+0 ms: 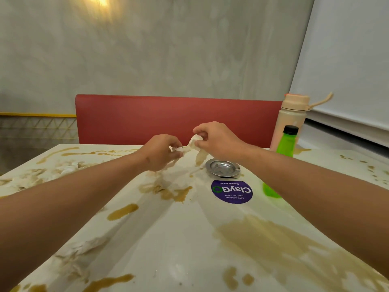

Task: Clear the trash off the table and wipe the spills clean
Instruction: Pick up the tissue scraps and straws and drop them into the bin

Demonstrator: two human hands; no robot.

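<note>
Clearly the white table (189, 239) is the biggest thing to deal with: brown liquid lies across it in a broad pool (273, 239) at the near right, in smaller puddles and streaks elsewhere, and soaked wads of tissue (42, 175) lie on the left side. Behind it stands a red bench back (147, 116). At the far right a beige flask (292, 116) stands with a green bottle (286, 144) just in front of it. Near the middle, a small metal ashtray (222, 168) sits just beyond a round purple sticker (231, 191).

The smallest item is the one in hand: a wet, stained tissue (190, 147) held above the table, just left of the ashtray. It looks limp, light and sodden, so it would likely tear if stretched; bunching it into a ball seems safer than pulling at its ends.

Both forearms reach forward over the table. The left hand (162, 152) pinches one end of the tissue with curled fingers, and the right hand (214, 140), slightly higher, closes on the other end, knuckles up.
</note>
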